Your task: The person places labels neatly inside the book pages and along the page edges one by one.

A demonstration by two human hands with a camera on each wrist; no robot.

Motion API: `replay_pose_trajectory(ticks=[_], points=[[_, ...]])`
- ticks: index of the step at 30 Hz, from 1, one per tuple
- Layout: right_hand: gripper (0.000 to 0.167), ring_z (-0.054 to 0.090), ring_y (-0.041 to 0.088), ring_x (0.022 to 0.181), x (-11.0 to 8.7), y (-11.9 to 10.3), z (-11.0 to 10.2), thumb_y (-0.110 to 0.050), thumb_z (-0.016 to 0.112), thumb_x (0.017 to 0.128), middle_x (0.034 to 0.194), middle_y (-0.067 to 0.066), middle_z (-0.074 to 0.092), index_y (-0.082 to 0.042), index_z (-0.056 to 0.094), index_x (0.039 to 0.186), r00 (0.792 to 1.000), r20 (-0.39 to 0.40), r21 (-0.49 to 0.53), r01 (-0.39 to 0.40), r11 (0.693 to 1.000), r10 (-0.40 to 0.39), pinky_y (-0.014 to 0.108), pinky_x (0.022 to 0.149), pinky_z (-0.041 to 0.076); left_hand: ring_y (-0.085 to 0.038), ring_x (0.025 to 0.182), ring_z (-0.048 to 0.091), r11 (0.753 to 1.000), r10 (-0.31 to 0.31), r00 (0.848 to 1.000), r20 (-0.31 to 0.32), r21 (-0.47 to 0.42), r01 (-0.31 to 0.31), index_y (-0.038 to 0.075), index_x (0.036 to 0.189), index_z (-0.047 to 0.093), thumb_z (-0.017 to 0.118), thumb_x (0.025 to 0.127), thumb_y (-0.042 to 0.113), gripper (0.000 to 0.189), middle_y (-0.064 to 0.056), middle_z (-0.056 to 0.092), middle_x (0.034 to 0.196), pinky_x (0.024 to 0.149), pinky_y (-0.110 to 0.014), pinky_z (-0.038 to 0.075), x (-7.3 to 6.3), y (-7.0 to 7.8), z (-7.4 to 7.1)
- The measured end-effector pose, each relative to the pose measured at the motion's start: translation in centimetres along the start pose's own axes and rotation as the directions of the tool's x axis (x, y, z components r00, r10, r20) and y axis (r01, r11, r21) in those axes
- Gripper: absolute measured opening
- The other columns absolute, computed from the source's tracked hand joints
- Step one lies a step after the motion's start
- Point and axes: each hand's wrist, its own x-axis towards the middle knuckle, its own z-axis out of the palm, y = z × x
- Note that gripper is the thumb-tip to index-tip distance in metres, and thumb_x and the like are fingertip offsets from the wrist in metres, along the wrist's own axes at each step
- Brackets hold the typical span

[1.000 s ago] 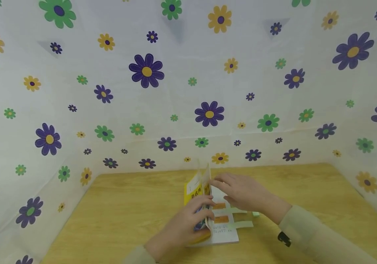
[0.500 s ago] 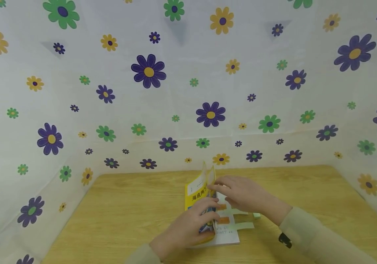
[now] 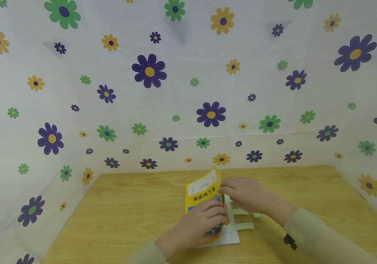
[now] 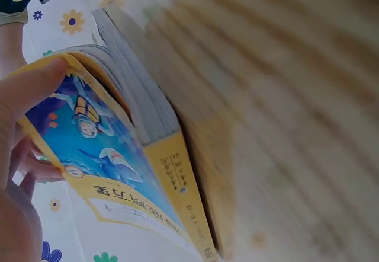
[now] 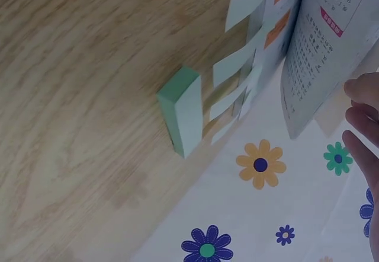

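A yellow-covered paperback book with blue artwork and Chinese characters lies on the table, its front cover and some leaves raised. My left hand grips the raised part near its lower edge; in the left wrist view the thumb lies on the cover and the fingers reach behind it. Pale green sticky tabs stick out from a lower page. My right hand is at the far part of the cover's free edge, fingers bent and thumb apart from them. A printed page hangs beside these fingers in the right wrist view.
A small pale green sticky-note block rests on the wooden table, just right of the tabs. Behind the table hangs a white sheet with a flower pattern. A dark object shows at the right sleeve.
The cover and raised leaves have swung rightward and lower over the tabbed page, so more of the front cover shows. Both hands have shifted slightly right with them.
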Motion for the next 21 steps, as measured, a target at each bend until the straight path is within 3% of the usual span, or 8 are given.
replay_pose_trajectory(ticks=[3,6,12,15,21], points=[[0.042,0.071,0.016,0.107,-0.4,0.1,0.2,-0.007,0.089,0.082,0.119,-0.001,0.072,-0.014,0.071,0.119,1.0,-0.014,-0.009,0.003,1.0,-0.003,0.03,0.092,0.064,-0.012,0.132,0.055,1.0,-0.013,0.999,0.033,0.017,0.013,0.025,0.12,0.07,0.087,0.089,0.027,0.035,0.011,0.07,0.13,0.126,-0.027,0.04,0.2,0.2,0.1],[0.041,0.07,0.015,0.105,-0.8,0.1,0.4,-0.011,0.091,0.082,0.118,-0.001,0.071,-0.015,0.072,0.119,1.0,0.001,-0.021,-0.006,1.0,0.006,0.03,0.088,0.064,-0.011,0.131,0.056,0.999,-0.03,0.993,0.115,-0.013,0.032,0.025,0.123,0.069,0.084,0.094,0.027,0.032,0.009,0.068,0.134,0.124,-0.026,0.043,0.4,0.4,0.0],[0.037,0.07,0.019,0.115,-1.2,-0.1,0.7,-0.022,0.085,0.091,0.129,0.001,0.071,-0.017,0.071,0.125,0.989,0.137,-0.034,-0.056,0.998,0.061,0.036,0.098,0.064,-0.011,0.131,0.056,0.99,-0.058,0.953,0.297,-0.104,0.092,0.023,0.133,0.064,0.074,0.102,0.025,0.032,0.007,0.061,0.145,0.119,-0.024,0.047,1.0,0.8,0.2],[0.034,0.071,0.02,0.119,-1.4,-0.3,1.0,-0.019,0.083,0.093,0.13,0.002,0.072,-0.015,0.071,0.125,0.981,0.179,-0.017,-0.072,0.997,0.074,0.037,0.102,0.063,-0.011,0.132,0.056,0.985,-0.066,0.94,0.336,-0.126,0.114,0.024,0.135,0.063,0.072,0.103,0.025,0.033,0.008,0.059,0.148,0.118,-0.023,0.048,1.2,0.8,0.4],[0.028,0.072,0.019,0.115,-1.7,-0.4,1.5,-0.013,0.078,0.095,0.124,0.001,0.074,-0.013,0.073,0.123,0.98,0.184,0.002,-0.081,0.997,0.079,0.035,0.1,0.063,-0.01,0.136,0.053,0.975,-0.085,0.915,0.394,-0.156,0.158,0.026,0.138,0.062,0.071,0.104,0.025,0.035,0.01,0.056,0.151,0.12,-0.027,0.048,1.4,0.9,0.7]])
